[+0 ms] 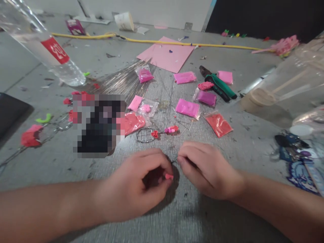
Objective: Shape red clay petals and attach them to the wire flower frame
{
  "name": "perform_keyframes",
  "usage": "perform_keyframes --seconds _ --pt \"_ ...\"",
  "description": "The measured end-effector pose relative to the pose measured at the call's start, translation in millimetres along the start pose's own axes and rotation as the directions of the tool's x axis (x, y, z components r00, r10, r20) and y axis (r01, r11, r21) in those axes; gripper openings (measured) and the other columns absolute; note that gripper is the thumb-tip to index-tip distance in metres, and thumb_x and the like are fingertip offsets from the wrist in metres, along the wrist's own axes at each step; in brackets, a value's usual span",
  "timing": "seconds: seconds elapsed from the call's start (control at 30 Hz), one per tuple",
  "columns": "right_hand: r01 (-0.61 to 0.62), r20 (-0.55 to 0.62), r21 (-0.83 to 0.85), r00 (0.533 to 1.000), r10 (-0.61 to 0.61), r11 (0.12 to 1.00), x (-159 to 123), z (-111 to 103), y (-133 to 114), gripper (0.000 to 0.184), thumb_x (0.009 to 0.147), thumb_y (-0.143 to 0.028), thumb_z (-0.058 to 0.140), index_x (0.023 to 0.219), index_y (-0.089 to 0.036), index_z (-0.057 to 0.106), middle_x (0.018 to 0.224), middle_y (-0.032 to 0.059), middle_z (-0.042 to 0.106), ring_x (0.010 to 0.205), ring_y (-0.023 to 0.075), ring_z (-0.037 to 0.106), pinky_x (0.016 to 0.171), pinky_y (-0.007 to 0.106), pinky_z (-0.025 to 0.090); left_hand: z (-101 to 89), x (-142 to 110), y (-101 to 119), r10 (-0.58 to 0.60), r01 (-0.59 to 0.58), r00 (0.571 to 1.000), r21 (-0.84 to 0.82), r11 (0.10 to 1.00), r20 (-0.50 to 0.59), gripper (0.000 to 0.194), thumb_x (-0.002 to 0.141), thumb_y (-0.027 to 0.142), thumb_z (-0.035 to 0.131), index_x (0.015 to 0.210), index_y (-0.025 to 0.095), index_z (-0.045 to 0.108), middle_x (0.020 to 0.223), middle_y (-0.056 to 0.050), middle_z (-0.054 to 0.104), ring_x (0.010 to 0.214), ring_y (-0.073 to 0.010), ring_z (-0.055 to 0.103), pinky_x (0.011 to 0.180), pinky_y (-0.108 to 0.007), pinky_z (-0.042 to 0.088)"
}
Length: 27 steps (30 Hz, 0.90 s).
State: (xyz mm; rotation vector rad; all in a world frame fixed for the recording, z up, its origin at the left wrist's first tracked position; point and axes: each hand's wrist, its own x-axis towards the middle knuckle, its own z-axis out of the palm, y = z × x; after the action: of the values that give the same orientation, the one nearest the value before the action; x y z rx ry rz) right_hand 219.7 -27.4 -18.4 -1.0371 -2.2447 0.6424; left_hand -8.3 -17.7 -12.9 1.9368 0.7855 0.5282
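My left hand (144, 182) is closed, with thumb and fingertips pinching a small pink piece of modelling clay (168, 177). Close by on the right, my right hand (207, 168) has its fingers pressed together; what they grip is hidden. A thin dark bit shows between the two hands, too small to name. Just beyond my fingers lies a bent wire frame (145, 135) with a round grid end, red clay (155, 134) and a pink and red clay cluster (172, 129) on its stem.
Clay packets (187, 108) are scattered ahead, with green-handled pliers (220, 86) and a bundle of thin wires (121, 79) behind. A tilted water bottle (54, 50) stands left, a clear plastic cup (278, 81) right. A blurred-out dark object (98, 128) lies left.
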Motion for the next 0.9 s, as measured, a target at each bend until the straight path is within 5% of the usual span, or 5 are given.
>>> perform_keyframes --seconds 0.17,0.37,0.5,0.7,0.9 --pt "-0.002 0.022 -0.123 1.0 0.005 0.992 2.2 2.0 2.1 0.018 0.1 -0.016 0.051 0.089 -0.014 0.066 0.086 0.0062 0.064 0.08 0.0164 0.057 0.071 0.03 0.043 3.9 -2.5 -2.3 0.019 -0.019 1.0 0.058 0.998 0.012 0.012 0.088 0.009 0.06 0.091 0.021 0.063 0.087 0.002 0.065 0.075 -0.0101 0.061 0.067 -0.023 0.049" --pt "-0.012 0.113 -0.154 0.993 0.03 0.988 7.0 2.2 3.6 0.024 0.099 -0.024 0.057 0.078 -0.014 0.065 0.076 0.0035 0.058 0.072 0.0156 0.052 0.064 0.029 0.038 -0.6 -2.2 3.1 -0.079 0.081 0.997 0.099 0.992 -0.026 0.006 0.087 0.019 0.068 0.084 0.02 0.063 0.077 0.003 0.066 0.066 -0.0089 0.058 0.06 -0.02 0.046" --pt "0.004 0.125 -0.184 0.992 0.019 0.983 6.7 4.2 4.4 0.03 0.104 -0.026 0.051 0.088 -0.013 0.073 0.08 0.0058 0.062 0.075 0.0168 0.055 0.066 0.03 0.04 -4.9 0.1 5.5 -0.12 0.12 0.993 0.084 0.989 -0.013 0.01 0.087 0.025 0.07 0.081 0.019 0.064 0.067 0.005 0.063 0.057 -0.0078 0.054 0.053 -0.019 0.043" --pt "0.025 0.081 -0.133 0.997 -0.014 0.991 3.4 2.8 7.1 0.02 0.097 -0.023 0.061 0.101 -0.012 0.077 0.088 0.0074 0.064 0.081 0.0181 0.058 0.069 0.031 0.044 -8.1 2.2 6.9 -0.134 0.133 0.991 0.052 0.99 0.003 0.006 0.088 0.022 0.067 0.083 0.019 0.067 0.07 0.005 0.066 0.059 -0.007 0.058 0.057 -0.018 0.045" --pt "-0.067 0.002 0.016 0.998 0.067 0.998 7.6 1.6 11.4 0.021 0.1 -0.021 0.062 0.085 -0.014 0.076 0.083 0.0044 0.065 0.077 0.0133 0.061 0.07 0.027 0.047 -7.1 5.3 6.0 -0.184 0.184 0.983 -0.047 0.982 0.004 0.007 0.089 0.023 0.064 0.083 0.02 0.065 0.072 0.003 0.065 0.06 -0.0096 0.058 0.054 -0.02 0.047"
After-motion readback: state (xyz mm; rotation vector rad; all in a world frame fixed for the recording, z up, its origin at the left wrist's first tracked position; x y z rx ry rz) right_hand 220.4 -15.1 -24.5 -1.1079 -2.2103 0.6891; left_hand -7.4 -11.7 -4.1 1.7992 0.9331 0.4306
